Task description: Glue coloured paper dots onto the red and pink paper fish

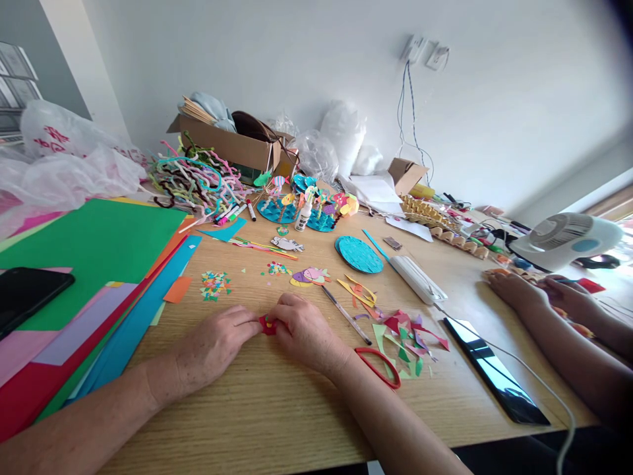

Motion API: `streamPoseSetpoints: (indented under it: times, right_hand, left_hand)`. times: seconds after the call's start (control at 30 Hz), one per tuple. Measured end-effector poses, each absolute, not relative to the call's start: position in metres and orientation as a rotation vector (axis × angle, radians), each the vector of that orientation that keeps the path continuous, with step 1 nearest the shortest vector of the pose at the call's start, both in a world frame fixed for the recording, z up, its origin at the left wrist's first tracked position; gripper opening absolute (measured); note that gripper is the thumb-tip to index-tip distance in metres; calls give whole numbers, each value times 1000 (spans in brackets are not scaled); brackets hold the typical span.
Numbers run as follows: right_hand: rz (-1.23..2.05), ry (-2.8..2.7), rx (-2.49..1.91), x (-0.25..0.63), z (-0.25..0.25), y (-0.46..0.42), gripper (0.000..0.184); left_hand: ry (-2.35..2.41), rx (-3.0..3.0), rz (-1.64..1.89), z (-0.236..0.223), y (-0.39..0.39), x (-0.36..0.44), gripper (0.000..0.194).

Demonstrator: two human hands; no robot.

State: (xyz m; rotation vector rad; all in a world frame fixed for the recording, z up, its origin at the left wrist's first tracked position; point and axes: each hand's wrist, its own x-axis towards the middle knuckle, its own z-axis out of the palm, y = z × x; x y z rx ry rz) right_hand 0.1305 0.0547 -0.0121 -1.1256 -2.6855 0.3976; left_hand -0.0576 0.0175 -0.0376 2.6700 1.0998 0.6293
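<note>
A small red paper cutout (268, 326) with yellow and green bits on it lies on the table between my hands. My left hand (212, 346) has its fingers pressed together at the cutout's left edge. From the other side, my right hand (304, 330) pinches the cutout, its curled fingers hiding part of it. Small coloured paper dots (279, 268) and a pile of confetti pieces (215, 285) are just beyond. Pink, purple and yellow paper fish (311, 276) rest near my right hand, beside a pen (346, 315).
Red-handled scissors (378, 367) and paper scraps (405, 340) sit right of my forearm. Coloured paper sheets (113, 244) are stacked at left. A glue bottle (303, 216), blue discs (359, 254) and a phone (494, 369) are farther out. Another person's hands (519, 290) work at right.
</note>
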Motion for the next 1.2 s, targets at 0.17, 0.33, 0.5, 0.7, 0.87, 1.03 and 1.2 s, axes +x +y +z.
streamPoseSetpoints:
  times: [0.17,0.33,0.5,0.7,0.87,1.03,1.2]
  right_hand:
    - [386,-2704,-1134,130,-14,55,17]
    - [399,-2685,-1127,130,-12,56,18]
    - [411,-2642,-1145,131,-10,55,18]
    - [409,-2686,-1132,131,-10,55,18]
    - [436,-2675,-1118,132,-10,54,20]
    - [436,-2681,-1112,132,-11,55,19]
    - [412,-2690,-1131,131,-12,55,19]
  left_hand:
    - [1113,2670,609,-35,17,-57,42]
    - [1139,2649,616,-34,18,-57,42]
    - [1140,2621,639,-34,18,-57,41]
    - [1139,2617,627,-36,18,-57,41]
    - [1146,2607,638,-36,19,-57,42]
    - [1144,2618,634,-37,19,-57,41]
    - [1149,2642,617,-36,19,-56,41]
